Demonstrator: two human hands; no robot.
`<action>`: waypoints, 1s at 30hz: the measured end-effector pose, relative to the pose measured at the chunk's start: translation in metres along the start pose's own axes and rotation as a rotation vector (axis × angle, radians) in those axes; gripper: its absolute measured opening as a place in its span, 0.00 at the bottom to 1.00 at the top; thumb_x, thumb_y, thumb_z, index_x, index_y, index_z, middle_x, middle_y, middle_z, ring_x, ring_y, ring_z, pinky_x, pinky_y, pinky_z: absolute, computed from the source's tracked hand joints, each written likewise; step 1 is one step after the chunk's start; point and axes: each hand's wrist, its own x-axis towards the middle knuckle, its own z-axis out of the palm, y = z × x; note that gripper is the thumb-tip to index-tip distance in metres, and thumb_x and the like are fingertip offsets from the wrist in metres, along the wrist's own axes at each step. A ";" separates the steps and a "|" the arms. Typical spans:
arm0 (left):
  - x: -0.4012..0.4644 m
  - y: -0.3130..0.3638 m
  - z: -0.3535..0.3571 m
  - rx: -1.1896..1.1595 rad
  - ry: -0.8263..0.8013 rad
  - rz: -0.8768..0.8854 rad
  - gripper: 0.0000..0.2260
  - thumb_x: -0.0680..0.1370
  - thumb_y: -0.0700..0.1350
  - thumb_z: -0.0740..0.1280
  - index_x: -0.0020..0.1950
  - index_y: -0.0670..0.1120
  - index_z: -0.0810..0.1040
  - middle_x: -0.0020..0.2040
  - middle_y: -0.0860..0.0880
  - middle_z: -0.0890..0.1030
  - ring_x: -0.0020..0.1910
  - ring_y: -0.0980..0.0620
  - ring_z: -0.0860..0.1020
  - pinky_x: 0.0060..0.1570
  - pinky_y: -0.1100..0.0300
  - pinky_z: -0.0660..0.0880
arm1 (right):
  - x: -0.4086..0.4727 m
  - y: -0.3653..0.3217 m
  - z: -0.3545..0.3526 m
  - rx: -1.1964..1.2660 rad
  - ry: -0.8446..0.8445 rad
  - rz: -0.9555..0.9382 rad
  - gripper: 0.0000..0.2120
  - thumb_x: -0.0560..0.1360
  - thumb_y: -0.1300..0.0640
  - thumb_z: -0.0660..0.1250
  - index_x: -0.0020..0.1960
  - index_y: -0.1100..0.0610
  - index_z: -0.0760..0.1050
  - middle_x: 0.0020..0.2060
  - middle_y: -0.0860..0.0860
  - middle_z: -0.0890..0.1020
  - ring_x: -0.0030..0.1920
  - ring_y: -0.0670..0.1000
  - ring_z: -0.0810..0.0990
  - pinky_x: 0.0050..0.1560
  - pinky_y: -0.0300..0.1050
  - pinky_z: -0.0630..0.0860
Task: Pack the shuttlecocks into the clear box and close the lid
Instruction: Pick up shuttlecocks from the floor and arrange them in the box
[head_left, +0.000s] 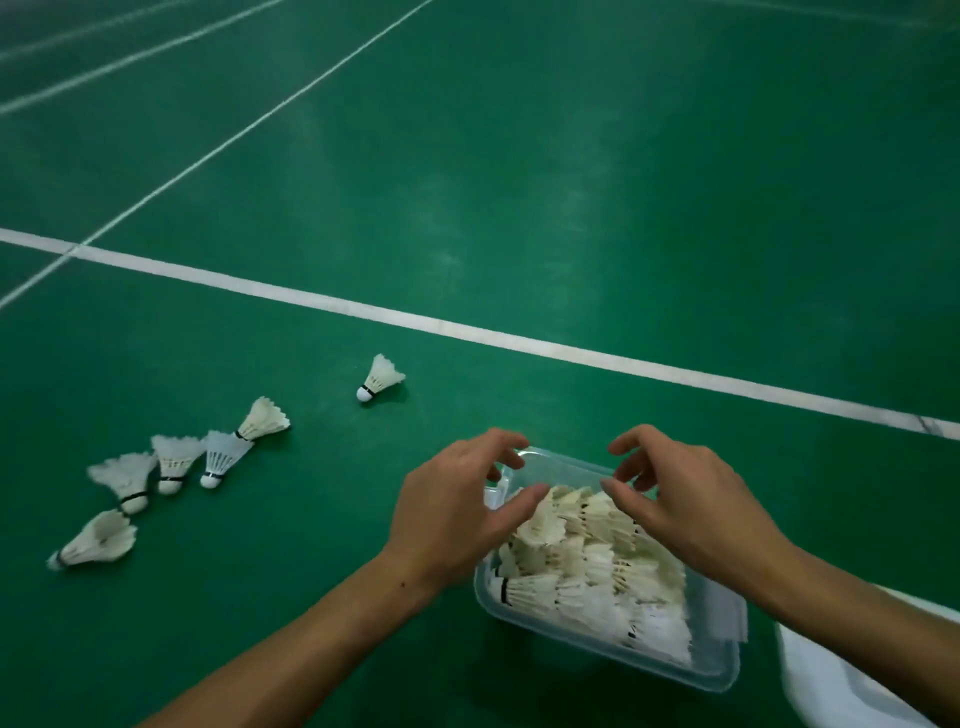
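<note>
I see the clear box (602, 631) sitting on the green court floor (571, 208), low and right of centre, with no lid on it. It is piled with white shuttlecocks (587, 566), most lying on their sides with the feathers fanned out.

My left hand (457, 514) hovers over the box's far left corner, fingers loosely curled, thumb near the top feathers; it has hold of nothing that I can see. My right hand (691, 499) hovers over the far right side in the same way, fingers bent and spread, holding nothing.

Six loose shuttlecocks lie on the floor to the left. One (378, 378) lies alone just short of the white line (467, 330). Five more (171, 467) form a ragged row further left.

A white object (831, 670) shows at the lower right edge; I cannot tell what it is.
</note>
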 end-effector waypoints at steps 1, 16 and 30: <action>-0.002 -0.015 -0.011 -0.002 0.031 -0.027 0.20 0.76 0.68 0.67 0.63 0.59 0.77 0.51 0.63 0.84 0.46 0.63 0.81 0.45 0.57 0.82 | 0.010 -0.012 0.003 -0.001 -0.025 -0.039 0.17 0.81 0.41 0.69 0.65 0.45 0.73 0.50 0.38 0.84 0.50 0.41 0.82 0.55 0.48 0.82; -0.037 -0.276 -0.136 0.211 0.290 -0.617 0.20 0.74 0.59 0.77 0.61 0.55 0.78 0.52 0.58 0.85 0.48 0.54 0.84 0.48 0.49 0.83 | 0.180 -0.193 0.152 0.162 -0.054 -0.225 0.11 0.79 0.45 0.70 0.58 0.48 0.75 0.46 0.42 0.87 0.51 0.52 0.85 0.51 0.52 0.81; 0.007 -0.339 -0.103 0.588 0.043 -0.660 0.33 0.75 0.63 0.75 0.75 0.53 0.69 0.67 0.49 0.80 0.58 0.44 0.82 0.44 0.52 0.79 | 0.278 -0.181 0.197 -0.040 0.072 -0.110 0.26 0.78 0.47 0.74 0.70 0.53 0.70 0.62 0.58 0.76 0.61 0.62 0.75 0.59 0.56 0.76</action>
